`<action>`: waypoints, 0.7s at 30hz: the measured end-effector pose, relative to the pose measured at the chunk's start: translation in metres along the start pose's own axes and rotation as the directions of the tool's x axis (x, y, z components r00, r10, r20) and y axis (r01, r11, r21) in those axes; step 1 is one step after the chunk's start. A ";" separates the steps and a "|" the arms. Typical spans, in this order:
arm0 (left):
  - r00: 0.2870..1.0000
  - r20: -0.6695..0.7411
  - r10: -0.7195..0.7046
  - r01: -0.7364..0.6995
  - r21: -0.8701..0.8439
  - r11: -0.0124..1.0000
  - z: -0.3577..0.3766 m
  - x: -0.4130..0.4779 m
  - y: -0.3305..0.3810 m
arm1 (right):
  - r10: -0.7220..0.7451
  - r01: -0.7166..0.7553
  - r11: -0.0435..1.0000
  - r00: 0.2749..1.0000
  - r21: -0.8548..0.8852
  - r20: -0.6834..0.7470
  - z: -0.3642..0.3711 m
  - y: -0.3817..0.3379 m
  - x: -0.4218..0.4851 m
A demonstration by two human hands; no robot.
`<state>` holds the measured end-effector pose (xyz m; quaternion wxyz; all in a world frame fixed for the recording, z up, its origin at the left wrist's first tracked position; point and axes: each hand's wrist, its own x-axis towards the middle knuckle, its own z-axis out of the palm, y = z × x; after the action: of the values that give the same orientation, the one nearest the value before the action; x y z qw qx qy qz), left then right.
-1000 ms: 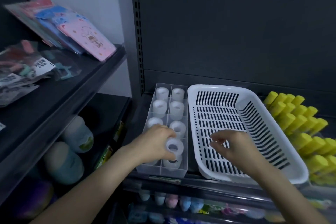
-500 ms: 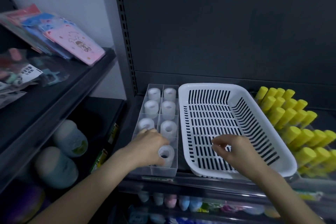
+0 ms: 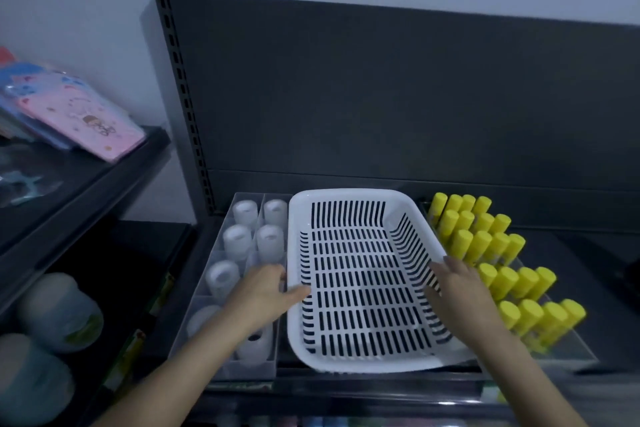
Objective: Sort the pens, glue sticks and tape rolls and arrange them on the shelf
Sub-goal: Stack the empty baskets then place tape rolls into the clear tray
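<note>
White basket [image 3: 346,192] sitting on shelf [image 3: 346,388], long axis running away from person, lying directly between both hands
Left hand [image 3: 263,295] clasping left rim, thumb reaching inside; right hand [image 3: 460,291] clasping right wall likewise
Basket holding nothing
Tape rolls [image 3: 239,239] standing in clear divided tray [image 3: 242,369] just left of basket; glue sticks [image 3: 485,246] standing in rows just right
Pens not showing

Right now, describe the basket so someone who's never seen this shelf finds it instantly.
On the dark shelf under the tall back panel, three groups sit side by side. The white slotted basket is the middle one, between the clear tray of tape rolls and the yellow glue sticks. It alone is opaque white with slotted walls and floor.
</note>
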<state>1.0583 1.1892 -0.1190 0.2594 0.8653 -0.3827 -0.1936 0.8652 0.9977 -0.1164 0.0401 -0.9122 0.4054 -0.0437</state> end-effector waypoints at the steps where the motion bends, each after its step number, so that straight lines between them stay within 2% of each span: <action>1: 1.000 0.000 -0.009 0.009 -0.049 0.999 0.003 0.001 0.002 | 0.017 -0.017 1.000 0.999 -0.007 0.029 0.001 0.003 -0.001; 8: 0.985 -0.151 -0.081 0.054 -0.176 0.983 0.004 0.003 0.009 | 0.035 -0.052 0.986 0.994 0.157 0.108 0.001 0.006 0.000; 12: 0.976 -0.215 -0.023 -0.030 -0.240 0.970 -0.002 -0.002 0.013 | 0.099 -0.101 0.973 0.995 0.209 0.022 -0.012 0.000 -0.015; 15: 0.968 -0.251 -0.025 -0.071 -0.366 0.928 -0.012 -0.010 0.015 | 0.140 -0.120 0.953 0.989 0.277 -0.052 -0.032 -0.005 -0.030; 21: 0.949 -0.307 0.073 -0.223 -0.492 0.842 -0.038 -0.011 0.046 | 0.301 -0.173 0.870 0.928 0.461 -0.221 -0.072 0.012 -0.058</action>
<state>1.0460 1.1827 -0.0604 0.5486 0.7486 -0.3423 -0.1466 0.8100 1.0299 -0.0484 0.1882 -0.8067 0.4969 -0.2587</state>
